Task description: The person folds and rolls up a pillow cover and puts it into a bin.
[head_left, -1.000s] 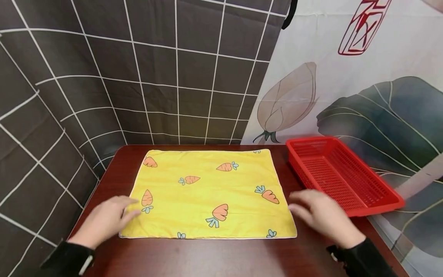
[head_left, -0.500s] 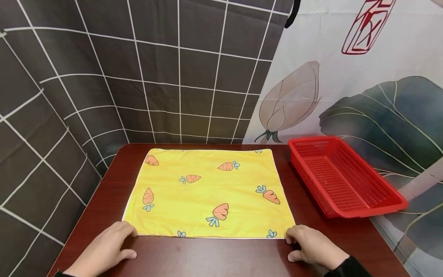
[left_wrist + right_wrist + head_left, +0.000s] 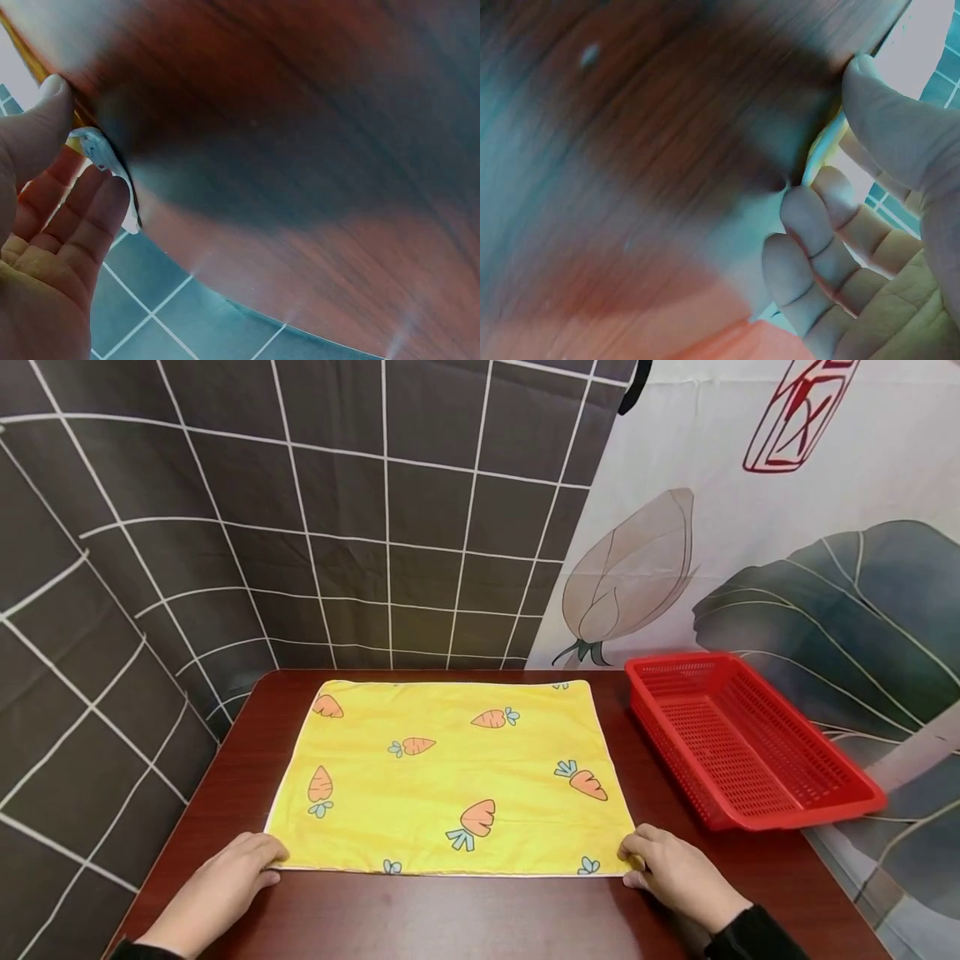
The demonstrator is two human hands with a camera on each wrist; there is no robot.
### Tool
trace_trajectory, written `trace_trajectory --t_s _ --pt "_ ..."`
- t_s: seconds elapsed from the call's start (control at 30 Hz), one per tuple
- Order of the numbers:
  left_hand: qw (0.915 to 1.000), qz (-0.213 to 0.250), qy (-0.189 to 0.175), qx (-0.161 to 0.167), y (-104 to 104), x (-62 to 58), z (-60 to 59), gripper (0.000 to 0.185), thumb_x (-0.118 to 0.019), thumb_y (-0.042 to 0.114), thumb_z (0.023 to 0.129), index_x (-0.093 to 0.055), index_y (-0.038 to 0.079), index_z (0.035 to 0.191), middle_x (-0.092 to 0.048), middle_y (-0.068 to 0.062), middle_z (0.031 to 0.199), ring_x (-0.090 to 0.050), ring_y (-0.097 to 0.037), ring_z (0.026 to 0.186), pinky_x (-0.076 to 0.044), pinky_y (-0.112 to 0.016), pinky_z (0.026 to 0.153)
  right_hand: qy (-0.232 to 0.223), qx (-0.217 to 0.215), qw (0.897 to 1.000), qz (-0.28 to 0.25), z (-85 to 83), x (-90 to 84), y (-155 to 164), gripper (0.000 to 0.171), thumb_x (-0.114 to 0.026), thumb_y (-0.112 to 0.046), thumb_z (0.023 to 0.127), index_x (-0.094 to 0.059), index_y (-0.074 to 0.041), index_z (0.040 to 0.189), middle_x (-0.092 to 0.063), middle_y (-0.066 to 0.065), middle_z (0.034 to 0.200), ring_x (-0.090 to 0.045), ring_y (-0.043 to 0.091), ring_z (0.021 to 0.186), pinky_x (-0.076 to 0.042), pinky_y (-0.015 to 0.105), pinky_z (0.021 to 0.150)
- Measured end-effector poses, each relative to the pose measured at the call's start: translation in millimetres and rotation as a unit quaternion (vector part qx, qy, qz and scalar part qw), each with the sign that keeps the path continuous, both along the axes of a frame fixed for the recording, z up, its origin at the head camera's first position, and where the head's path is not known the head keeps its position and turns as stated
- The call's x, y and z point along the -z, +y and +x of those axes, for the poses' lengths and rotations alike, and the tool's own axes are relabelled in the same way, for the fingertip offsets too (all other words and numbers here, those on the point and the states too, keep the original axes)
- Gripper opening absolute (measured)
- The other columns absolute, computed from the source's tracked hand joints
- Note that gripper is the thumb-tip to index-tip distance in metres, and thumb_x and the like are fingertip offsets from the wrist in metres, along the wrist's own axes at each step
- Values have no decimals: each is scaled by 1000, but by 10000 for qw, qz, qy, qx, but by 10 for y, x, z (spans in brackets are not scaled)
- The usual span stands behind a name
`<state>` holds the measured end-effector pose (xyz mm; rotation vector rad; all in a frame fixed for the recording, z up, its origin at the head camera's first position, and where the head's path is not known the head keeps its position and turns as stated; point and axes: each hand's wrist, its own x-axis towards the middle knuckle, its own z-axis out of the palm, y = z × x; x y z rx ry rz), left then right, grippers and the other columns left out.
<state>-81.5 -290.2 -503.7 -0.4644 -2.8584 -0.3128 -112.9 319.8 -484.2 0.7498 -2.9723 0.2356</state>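
Observation:
A yellow cloth (image 3: 450, 777) printed with orange carrots lies flat on a dark red wooden table (image 3: 465, 918). My left hand (image 3: 264, 862) pinches the cloth's near left corner. My right hand (image 3: 632, 862) pinches the near right corner. In the left wrist view the thumb (image 3: 43, 112) lies on top of the cloth's edge (image 3: 101, 150) with the fingers curled beneath. In the right wrist view the thumb (image 3: 877, 105) and curled fingers (image 3: 810, 217) close round the cloth's edge (image 3: 819, 150). Both corners still lie low at the table.
A red perforated plastic basket (image 3: 750, 752) stands on the table's right side, a little beyond my right hand. Hanging fabric backdrops close off the far side: a dark checked one at left, a leaf-printed one at right.
Both hands drew back from the cloth's sides to its near corners. They then closed their fingers on those corners. The cloth and the basket have stayed in place.

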Motion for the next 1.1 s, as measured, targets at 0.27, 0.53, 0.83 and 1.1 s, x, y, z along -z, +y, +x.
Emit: trace_trajectory --t_s 0.27,0.53,0.83,1.1 --pt "9995 -158 -236 -142 -15 -34 -37 28 -89 10 82 -67 24 91 -59 15 91 -55 -8 89 -55 -30 79 764 -677 9942 326 -43 -23 101 29 -96 -17 72 -72 -25 86 -63 -15 87 -60 9 81 -54 33 74" --pt "9984 -547 136 -20 -14 -4 -43 26 -91 11 80 -69 23 86 -63 12 86 -57 -9 85 -57 -31 76 1934 -1331 9712 401 -61 85 77 31 -83 -5 70 -60 -25 67 -54 -15 71 -42 7 65 -36 25 61" --pt "9987 -230 -286 -355 -10 -44 -72 21 -89 9 81 -73 23 85 -69 10 88 -61 -10 83 -58 -34 76 2403 -803 9640 804 -33 220 -58 20 -72 -4 71 -59 -19 75 -58 -7 67 -49 13 62 -41 29 60" --pt "9996 -165 -59 -212 -42 -9 -76 27 -88 5 77 -71 25 84 -65 14 86 -53 -4 78 -53 -28 70 2638 -615 9582 918 -57 224 -78 17 -70 -9 74 -55 -16 78 -57 -3 67 -53 18 61 -39 32 58"
